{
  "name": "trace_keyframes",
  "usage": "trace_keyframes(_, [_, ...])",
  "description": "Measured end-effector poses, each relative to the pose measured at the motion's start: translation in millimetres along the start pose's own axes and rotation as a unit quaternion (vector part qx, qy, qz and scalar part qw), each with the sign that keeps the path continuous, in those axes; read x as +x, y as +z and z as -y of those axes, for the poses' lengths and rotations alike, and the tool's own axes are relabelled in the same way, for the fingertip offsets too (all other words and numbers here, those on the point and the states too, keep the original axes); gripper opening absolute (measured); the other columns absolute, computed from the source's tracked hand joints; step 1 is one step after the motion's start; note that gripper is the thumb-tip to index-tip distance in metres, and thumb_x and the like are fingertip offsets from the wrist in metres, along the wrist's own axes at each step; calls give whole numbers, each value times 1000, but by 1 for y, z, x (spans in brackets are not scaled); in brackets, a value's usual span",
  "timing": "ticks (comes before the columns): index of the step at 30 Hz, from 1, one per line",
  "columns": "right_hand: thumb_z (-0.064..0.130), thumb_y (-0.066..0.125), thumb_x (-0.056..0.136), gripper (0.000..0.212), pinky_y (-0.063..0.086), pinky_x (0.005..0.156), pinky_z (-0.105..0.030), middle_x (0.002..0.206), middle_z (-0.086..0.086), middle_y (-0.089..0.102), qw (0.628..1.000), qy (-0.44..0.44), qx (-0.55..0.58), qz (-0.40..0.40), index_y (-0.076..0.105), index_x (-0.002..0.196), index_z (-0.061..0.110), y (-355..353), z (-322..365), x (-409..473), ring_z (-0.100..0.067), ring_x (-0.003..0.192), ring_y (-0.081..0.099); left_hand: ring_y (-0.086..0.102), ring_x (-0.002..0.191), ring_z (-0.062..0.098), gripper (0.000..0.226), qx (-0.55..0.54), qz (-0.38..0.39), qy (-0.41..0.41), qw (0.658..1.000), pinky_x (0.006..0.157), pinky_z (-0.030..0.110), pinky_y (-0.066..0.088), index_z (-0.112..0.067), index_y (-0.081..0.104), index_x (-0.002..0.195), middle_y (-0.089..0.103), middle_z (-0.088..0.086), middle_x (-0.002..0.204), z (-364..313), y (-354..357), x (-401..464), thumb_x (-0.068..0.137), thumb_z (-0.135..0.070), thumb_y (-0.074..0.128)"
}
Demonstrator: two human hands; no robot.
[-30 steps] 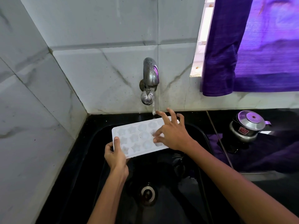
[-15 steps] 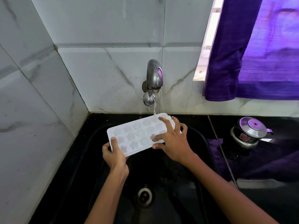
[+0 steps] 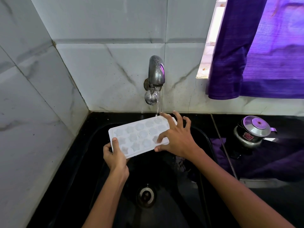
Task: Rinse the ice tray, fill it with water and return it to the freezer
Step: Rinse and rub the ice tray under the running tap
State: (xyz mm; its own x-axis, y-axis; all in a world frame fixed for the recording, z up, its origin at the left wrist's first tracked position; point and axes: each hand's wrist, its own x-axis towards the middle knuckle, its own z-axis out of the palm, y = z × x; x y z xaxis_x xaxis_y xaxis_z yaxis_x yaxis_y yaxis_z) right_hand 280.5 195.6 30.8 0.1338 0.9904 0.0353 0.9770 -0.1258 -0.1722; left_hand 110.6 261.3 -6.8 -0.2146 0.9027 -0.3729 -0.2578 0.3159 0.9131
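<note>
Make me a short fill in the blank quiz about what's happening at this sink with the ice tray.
1. The left hand grips the white ice tray by its near ____ corner.
2. Water from the tap lands on the tray's ____ end.
3. The sink is ____ in colour.
4. The curtain is ____.

Missing words: left; far; black; purple

A purple curtain (image 3: 256,51) hangs over a bright window (image 3: 212,38) at the top right. The wall (image 3: 98,66) is made of big grey-white marble tiles with dark streaks, and it turns a corner on the left. On the black bench (image 3: 287,203) to the right stands a small shiny metal pot (image 3: 253,131) with a lid and a red label. The pot stands by a dark purple cloth (image 3: 263,162) spread on the bench.
</note>
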Motion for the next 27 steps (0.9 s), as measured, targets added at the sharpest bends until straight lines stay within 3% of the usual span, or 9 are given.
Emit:
trace_keyframes(4, [66,50,82,42,-9,112,-53,159,7,-7,999,-28,-22,39,66,113,42,0,-3,-4,-28,143,-18,61,74,14,19,7,12,1,1000,50,29,53,-23,46,80,60,-1,87,1,1,2,95,-32,52])
trace_keyframes(10, [68,66,69,39,-4,113,-49,157,13,6,998,-27,55,4,74,91,38,2,-13,-8,-21,141,-11,63,75,17,16,19,37,-15,999,61,36,54,-18,48,89,63,1,87,4,1,-1,95,-32,52])
trace_keyframes(15, [69,58,77,39,-5,114,-50,158,10,0,997,-35,46,43,71,102,41,1,-17,-11,-25,143,-12,63,73,17,21,23,48,-20,998,64,36,55,-13,47,95,63,2,86,6,2,0,95,-33,52])
trace_keyframes(22, [65,77,55,36,5,110,-44,147,20,24,991,-8,136,12,74,68,31,0,-19,-10,-14,137,2,63,76,19,19,30,58,-23,998,72,42,54,-18,49,84,64,3,89,10,2,2,94,-34,54])
trace_keyframes(27, [73,69,58,41,11,102,-36,123,27,45,971,49,233,-12,59,58,32,-3,-18,-2,-2,126,27,62,76,20,19,39,69,-14,997,73,43,54,-18,50,84,64,4,89,10,4,0,93,-33,55])
